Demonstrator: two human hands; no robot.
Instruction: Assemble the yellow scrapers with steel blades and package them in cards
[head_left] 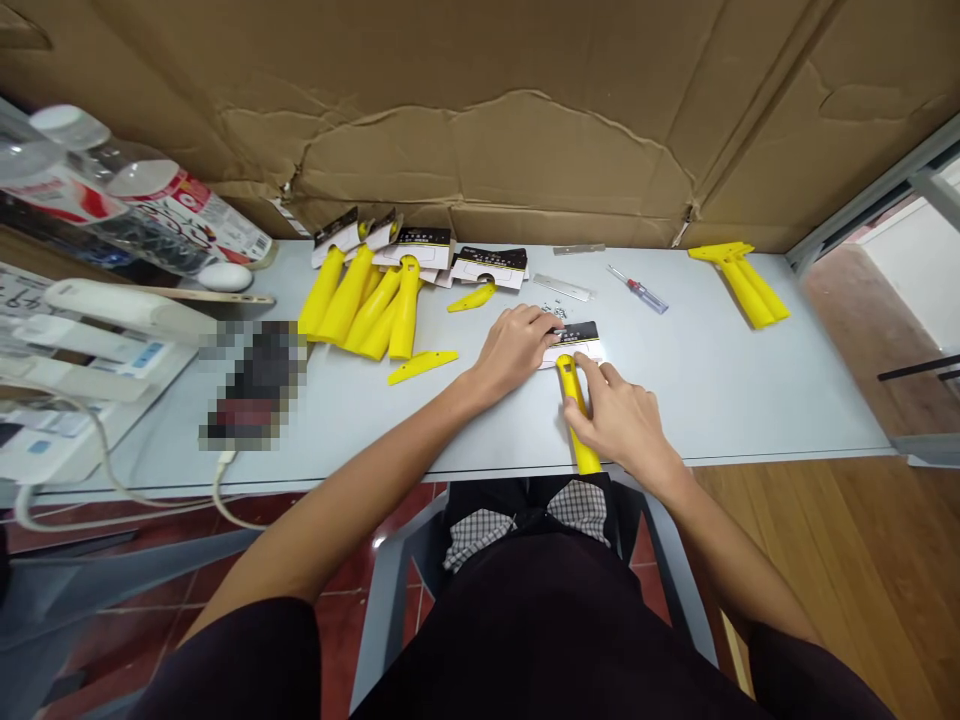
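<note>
At the front of the desk, a yellow plastic handle (583, 440) lies with its upper end against a black-and-white printed card (579, 331). My right hand (626, 412) grips the handle, thumb along its left side, while the index finger reaches up to the card. The fingers of my left hand (517, 345) are curled onto the card's left edge. Just beyond the left hand lies a small heap of screws (555, 309). A flat yellow plastic piece (424, 366) rests left of that hand, with a similar curved yellow piece (472, 297) farther back.
Several yellow handles with cards (360, 300) lie together at left, beside more cards (491, 266). Farther back are two metal strips (564, 287) and a screwdriver (641, 290). Yellow T-shaped parts (746, 283) lie at right. Bottles (180, 205), a blurred device (259, 385) and cables crowd the left.
</note>
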